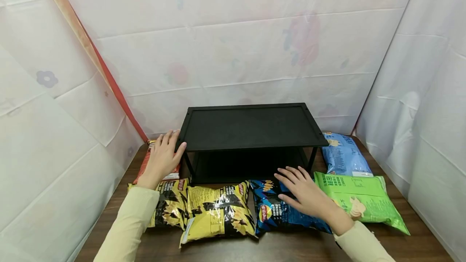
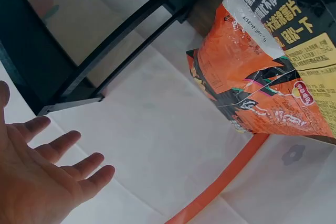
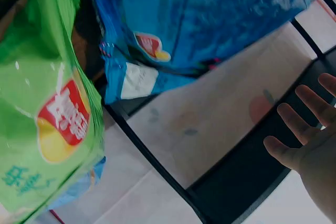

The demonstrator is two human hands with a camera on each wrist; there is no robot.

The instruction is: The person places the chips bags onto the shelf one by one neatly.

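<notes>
Snack bag in red-orange (image 2: 226, 61) lies just outward of our left fingers, partly hidden by the hand. Our left hand (image 1: 164, 157) is spread, holding nothing, beside the rack's near-left corner; whether the fingertips touch it, we can't quite tell. Below those fingers, toward us, lies a black-and-yellow bag (image 1: 170, 203), then a plumper yellow bag (image 1: 220, 211).

Between both sets of fingers stands the black rack (image 1: 251, 126), two flat tiers on thin legs. It looks stiff and fairly light; we would take it by its side edges. The bags along its front crowd the lower tier.

Our right hand (image 1: 306, 197), fingers apart and empty, is over a dark blue bag (image 1: 287, 216). Like its neighbours, it looks light, puffy and slippery, with crushable contents; a loose hold around both ends should suit. Right of those fingers lie a green bag (image 1: 364, 197) and, farther off, a light blue bag (image 1: 344, 155).
</notes>
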